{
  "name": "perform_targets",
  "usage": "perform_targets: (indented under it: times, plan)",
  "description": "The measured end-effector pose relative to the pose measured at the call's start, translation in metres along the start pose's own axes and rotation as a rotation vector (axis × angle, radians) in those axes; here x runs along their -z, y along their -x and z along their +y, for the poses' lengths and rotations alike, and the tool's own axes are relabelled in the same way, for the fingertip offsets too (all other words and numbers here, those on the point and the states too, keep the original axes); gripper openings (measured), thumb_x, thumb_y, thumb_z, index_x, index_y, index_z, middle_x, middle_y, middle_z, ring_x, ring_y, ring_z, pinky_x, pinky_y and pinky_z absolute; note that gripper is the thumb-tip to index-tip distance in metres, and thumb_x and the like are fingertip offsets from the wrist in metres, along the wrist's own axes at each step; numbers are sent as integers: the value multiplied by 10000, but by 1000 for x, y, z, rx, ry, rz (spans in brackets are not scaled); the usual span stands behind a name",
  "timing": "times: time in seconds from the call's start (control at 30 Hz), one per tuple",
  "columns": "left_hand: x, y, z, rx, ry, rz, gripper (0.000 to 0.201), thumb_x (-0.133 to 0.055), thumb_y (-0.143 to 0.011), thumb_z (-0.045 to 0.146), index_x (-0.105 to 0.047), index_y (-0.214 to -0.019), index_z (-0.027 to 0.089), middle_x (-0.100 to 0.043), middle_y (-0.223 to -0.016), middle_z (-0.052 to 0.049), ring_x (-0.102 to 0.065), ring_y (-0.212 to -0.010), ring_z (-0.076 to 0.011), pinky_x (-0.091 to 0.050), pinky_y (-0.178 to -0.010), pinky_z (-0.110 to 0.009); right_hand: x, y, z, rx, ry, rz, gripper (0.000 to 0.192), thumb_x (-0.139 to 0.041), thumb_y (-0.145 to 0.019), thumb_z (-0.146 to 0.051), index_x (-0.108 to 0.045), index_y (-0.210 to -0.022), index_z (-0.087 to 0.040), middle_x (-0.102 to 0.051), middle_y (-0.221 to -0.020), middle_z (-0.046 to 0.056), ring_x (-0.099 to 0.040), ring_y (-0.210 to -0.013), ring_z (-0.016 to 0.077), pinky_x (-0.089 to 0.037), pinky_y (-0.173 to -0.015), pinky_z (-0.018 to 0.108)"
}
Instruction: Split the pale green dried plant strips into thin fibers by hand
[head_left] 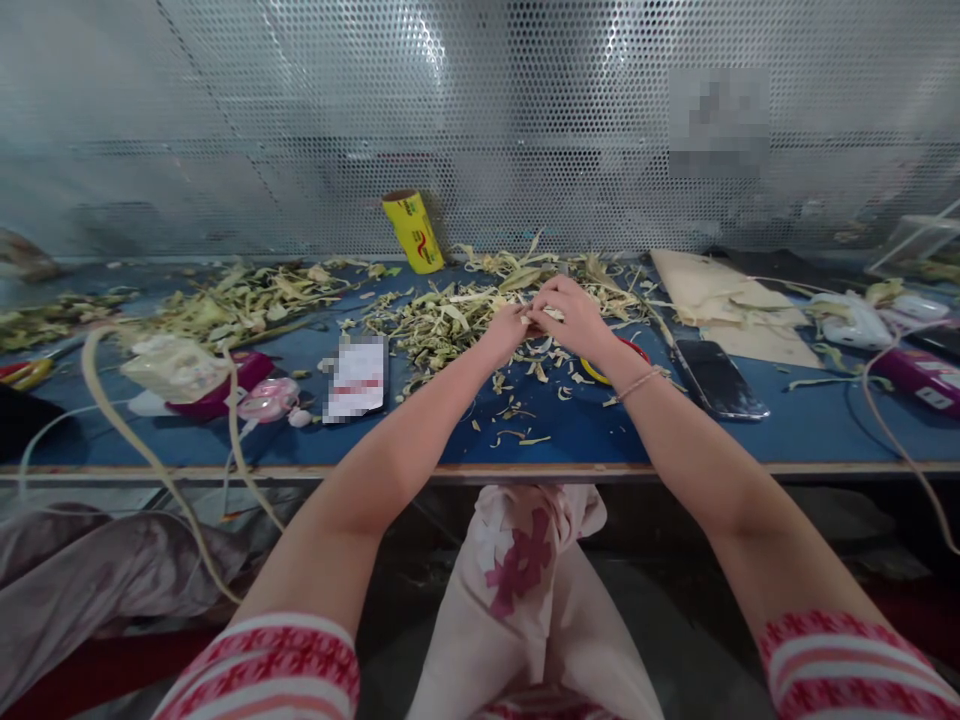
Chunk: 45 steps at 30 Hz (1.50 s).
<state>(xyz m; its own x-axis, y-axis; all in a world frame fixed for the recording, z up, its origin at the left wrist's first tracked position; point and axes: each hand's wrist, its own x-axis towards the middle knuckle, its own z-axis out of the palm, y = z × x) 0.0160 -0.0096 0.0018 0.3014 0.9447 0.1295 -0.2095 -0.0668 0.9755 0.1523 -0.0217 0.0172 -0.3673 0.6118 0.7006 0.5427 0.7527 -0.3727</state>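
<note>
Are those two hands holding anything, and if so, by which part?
The left hand and right hand meet at the pile of plant pieces, seemingly pinching a pale bit; which part they grip cannot be told.

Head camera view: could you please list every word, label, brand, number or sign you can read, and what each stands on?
No text is readable.
Yellow tube: dark lettering, too blurred.
White card: pixelated print, unreadable.
Sheet on the perforated panel: pixelated, unreadable.
Purple device at right: pale labels, too small.
</note>
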Motion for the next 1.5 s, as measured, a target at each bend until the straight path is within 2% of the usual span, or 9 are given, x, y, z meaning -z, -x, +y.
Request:
perform_targets:
  times: [0.17, 0.37, 0.5, 0.63, 0.8, 0.93, 1.03, 1.23, 1.5]
  plan:
    - [1, -1, -3, -71, 59, -9, 147, -534, -802, 131, -574, -661, 136, -584, -639, 13, -548, -643, -85, -464, -718, -229, -1, 1, -8, 61, 63, -23, 156, -547, -890, -337, -590, -818, -205, -592, -942, 100, -543, -966, 243, -437, -907, 419]
    - [1, -4, -5, -104, 68, 21, 125, -516, -789, 121, -586, -688, 140, -617, -688, -9, -572, -697, -100, -463, -734, -231, -6, 1, -3, 59, -42, -26, 144, -568, -877, -334, -590, -910, -195, -591, -991, 103, -540, -969, 229, -463, -861, 385]
    - [0, -1, -4, -94, 32, 1, 123, -527, -810, 150, -577, -698, 138, -628, -697, -16, -580, -695, -104, -475, -726, -233, -9, 1, 2, -37, -113, -14, 112, -603, -843, -308, -593, -833, -196, -555, -997, 86, -528, -955, 213, -472, -821, 367]
    - [-1, -3, -1, -80, 45, 55, 212, -532, -871, 259, -563, -694, 147, -602, -659, -5, -564, -663, -99, -475, -701, -228, -7, -1, 3, -87, -149, -49, 147, -609, -823, -309, -563, -748, -191, -536, -1004, 83, -522, -953, 203, -463, -825, 358]
    - [3, -10, 0, -47, 33, 100, 275, -531, -888, 304, -555, -654, 161, -560, -576, 4, -541, -576, -96, -479, -664, -238, 2, -3, 6, -175, -179, -7, 182, -589, -818, -346, -557, -731, -189, -559, -999, 84, -527, -933, 186, -458, -807, 336]
    - [10, -17, -3, -103, -100, 106, 320, -552, -878, 369, -577, -635, 163, -575, -572, -9, -554, -579, -108, -480, -661, -243, 7, -3, 13, -259, -189, -3, 265, -665, -748, -420, -551, -667, -195, -589, -903, 70, -546, -912, 199, -464, -781, 336]
    - [14, -18, -2, -137, -233, 115, 348, -577, -863, 402, -595, -612, 161, -586, -589, -22, -569, -590, -128, -472, -678, -270, 7, -4, 17, -293, -171, -9, 264, -692, -714, -393, -542, -619, -198, -601, -812, 51, -559, -844, 188, -460, -803, 346]
    - [13, -12, 4, -212, -342, 78, 317, -623, -835, 404, -581, -616, 179, -583, -610, -19, -590, -640, -151, -452, -724, -279, 7, -3, 17, -363, -150, -20, 189, -653, -714, -333, -552, -632, -195, -615, -718, 29, -568, -710, 163, -448, -707, 314]
    - [14, -14, -2, -187, -253, 76, 235, -632, -831, 406, -559, -765, 193, -590, -647, -4, -597, -654, -150, -457, -744, -292, 5, -2, 17, -444, -142, -11, 218, -658, -678, -388, -583, -640, -187, -608, -664, 15, -564, -665, 154, -415, -614, 279]
